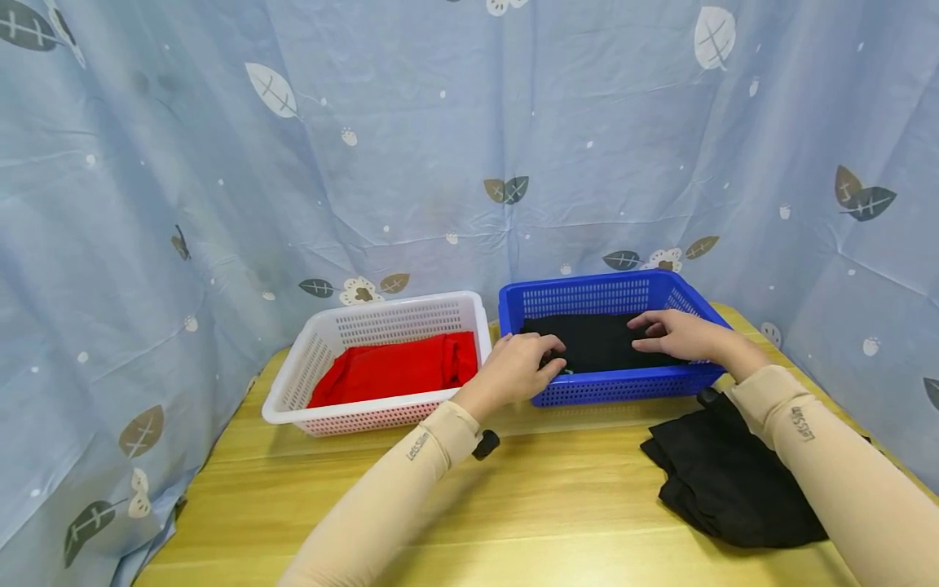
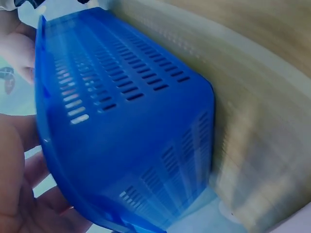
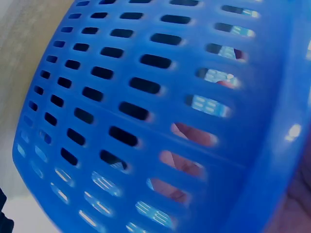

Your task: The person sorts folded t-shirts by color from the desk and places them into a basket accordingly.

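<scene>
A folded black cloth lies inside the blue basket. My left hand reaches over the basket's near left corner, thumb and fingers apart and loosely bent at the cloth's left end. In the left wrist view, the left hand's fingers show beyond the blue rim. Over the right side of the basket, my right hand has its fingers spread loosely above the cloth's right end. Through the slots in the right wrist view, parts of the right hand appear; the basket wall hides the rest.
Left of the blue basket stands a white basket with a folded red cloth in it. Another black cloth lies on the wooden table, partly under my right forearm. A blue patterned curtain hangs behind and at both sides.
</scene>
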Tool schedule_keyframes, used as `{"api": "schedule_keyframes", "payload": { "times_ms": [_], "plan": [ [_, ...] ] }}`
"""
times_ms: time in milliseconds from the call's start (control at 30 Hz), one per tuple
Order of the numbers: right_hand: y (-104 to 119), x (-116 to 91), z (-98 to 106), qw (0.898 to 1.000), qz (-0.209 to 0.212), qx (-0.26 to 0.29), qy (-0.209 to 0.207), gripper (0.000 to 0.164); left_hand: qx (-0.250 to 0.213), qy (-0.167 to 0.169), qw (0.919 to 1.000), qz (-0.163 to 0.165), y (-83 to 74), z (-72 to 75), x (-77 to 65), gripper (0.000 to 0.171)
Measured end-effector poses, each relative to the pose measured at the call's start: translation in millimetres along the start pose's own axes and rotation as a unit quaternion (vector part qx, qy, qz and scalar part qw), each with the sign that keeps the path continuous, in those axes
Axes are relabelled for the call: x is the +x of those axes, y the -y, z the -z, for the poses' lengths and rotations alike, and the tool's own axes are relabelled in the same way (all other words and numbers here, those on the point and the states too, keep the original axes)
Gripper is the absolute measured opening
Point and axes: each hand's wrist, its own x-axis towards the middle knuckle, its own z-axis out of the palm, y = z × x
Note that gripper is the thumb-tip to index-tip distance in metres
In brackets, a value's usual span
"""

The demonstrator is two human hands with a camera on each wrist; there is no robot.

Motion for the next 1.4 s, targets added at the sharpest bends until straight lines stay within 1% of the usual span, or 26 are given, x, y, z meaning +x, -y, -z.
{"api": "schedule_keyframes", "payload": {
  "times_ms": [100,267,400,567,667,800,933,1000,1067,1200,1233,1300,1400],
  "plan": [
    [3.1,-4.0,2.5,1.0,0.008,0.004,-0.008,0.054,-0.021,-0.015,0.9995,-0.018,-3.3,2.0,-4.0,0.031],
    [9.0,-10.6,5.4,1.0,0.013,0.004,-0.013,0.054,-0.077,-0.033,0.9956,-0.042,-10.8,5.5,-11.1,0.03],
    [14.1,-17.6,7.1,1.0,0.022,0.006,-0.02,0.054,-0.106,-0.038,0.9922,-0.054,-18.4,8.8,-17.7,0.032],
    [19.6,-29.5,9.7,0.998,0.04,0.006,-0.038,0.052,-0.125,-0.038,0.9892,-0.067,-28.4,14.3,-25.5,0.034],
    [22.0,-36.0,11.2,0.998,0.051,0.008,-0.046,0.05,-0.142,-0.031,0.9869,-0.071,-33.2,16.5,-30.5,0.036],
    [24.6,-45.0,12.8,0.997,0.061,0.013,-0.052,0.048,-0.174,-0.02,0.9815,-0.077,-38.0,16.0,-37.5,0.037],
    [24.6,-56.4,13.5,0.996,0.066,0.017,-0.056,0.049,-0.202,-0.012,0.9745,-0.096,-43.0,13.0,-43.4,0.037],
    [22.7,-62.6,14.2,0.996,0.068,0.016,-0.06,0.049,-0.216,-0.003,0.9707,-0.105,-45.6,10.9,-46.0,0.038],
    [21.2,-69.8,15.1,0.996,0.061,0.013,-0.064,0.049,-0.228,0.013,0.9673,-0.109,-48.2,8.2,-48.8,0.039],
    [14.6,-87.3,17.1,0.995,0.057,0.006,-0.077,0.045,-0.26,0.062,0.9581,-0.103,-53.6,2.1,-55.5,0.042],
    [13.0,-92.4,17.4,0.995,0.055,0.009,-0.08,0.043,-0.269,0.075,0.955,-0.099,-55.1,0.3,-57.2,0.043],
    [7.1,-101.9,18.3,0.995,0.066,0.019,-0.077,0.041,-0.283,0.098,0.9496,-0.093,-58.0,-4.0,-60.8,0.044],
    [-2.2,-115.7,19.0,0.996,0.055,0.029,-0.061,0.04,-0.31,0.13,0.9379,-0.086,-62.7,-11.7,-66.3,0.047]
  ]
}}
